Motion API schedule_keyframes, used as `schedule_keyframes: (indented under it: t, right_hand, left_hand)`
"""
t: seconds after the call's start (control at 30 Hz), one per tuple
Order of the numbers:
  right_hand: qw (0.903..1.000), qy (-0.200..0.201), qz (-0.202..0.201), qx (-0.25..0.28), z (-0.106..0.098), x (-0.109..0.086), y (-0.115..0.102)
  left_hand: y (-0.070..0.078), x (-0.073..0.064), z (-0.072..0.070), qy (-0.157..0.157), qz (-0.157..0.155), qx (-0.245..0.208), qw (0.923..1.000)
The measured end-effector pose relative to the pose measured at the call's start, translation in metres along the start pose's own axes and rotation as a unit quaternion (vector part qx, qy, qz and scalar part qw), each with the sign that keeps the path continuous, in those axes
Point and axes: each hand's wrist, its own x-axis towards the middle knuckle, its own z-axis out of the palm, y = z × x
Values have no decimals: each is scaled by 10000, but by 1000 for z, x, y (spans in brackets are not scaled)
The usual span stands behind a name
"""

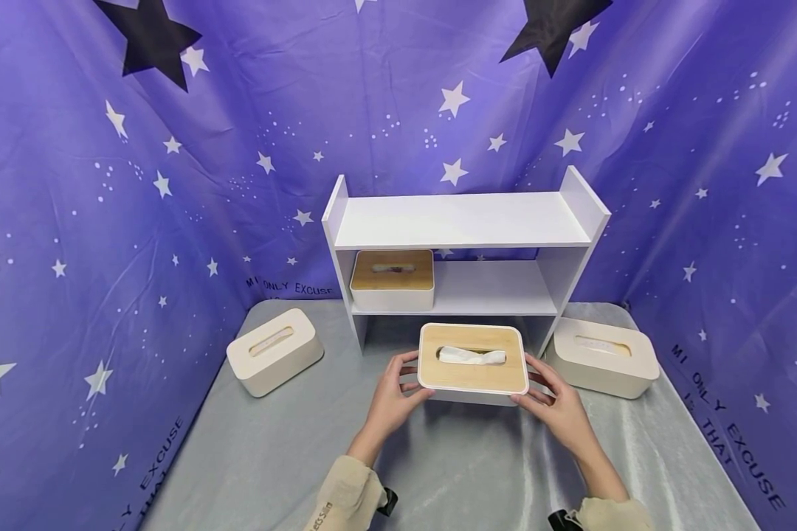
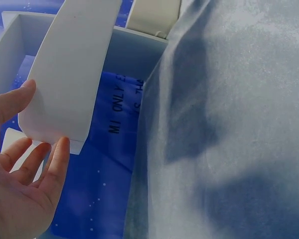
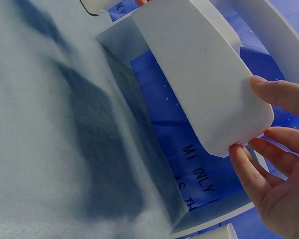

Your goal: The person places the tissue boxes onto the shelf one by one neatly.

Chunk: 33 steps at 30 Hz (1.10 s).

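A white tissue box with a light wooden lid point(image 1: 471, 377) is held up off the cloth, before the white shelf unit point(image 1: 465, 221). White tissue shows in its slot. My left hand point(image 1: 397, 394) grips its left end, thumb on the near side and fingers round the end. At the opposite end my right hand point(image 1: 556, 402) grips it the same way. Both wrist views show the box's plain white side point(image 2: 70, 74) between thumb and fingers. Another wood-lidded tissue box point(image 1: 393, 296) stands at the left of the middle shelf.
A cream tissue box point(image 1: 275, 352) lies at an angle on the grey cloth point(image 1: 252, 457) to the left. Another cream tissue box point(image 1: 601, 361) sits right, close beside the shelf's right leg. Purple star-printed curtain point(image 1: 372, 96) hangs behind and along both sides.
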Motion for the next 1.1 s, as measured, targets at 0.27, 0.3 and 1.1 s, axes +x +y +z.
schedule_keyframes:
  t: [0.27, 0.3, 1.1]
  right_hand:
    - [10000, 50, -37, 18, -2, 1, 0]
    - [10000, 50, -20, 29, -3, 0, 0]
    - [9995, 46, -244, -170, -17, 5, -11]
  left_hand:
    - [3, 2, 1, 10, 18, 127, 9999]
    - [3, 2, 1, 11, 1, 133, 9999]
    - [19, 7, 3, 30, 191, 64, 9998]
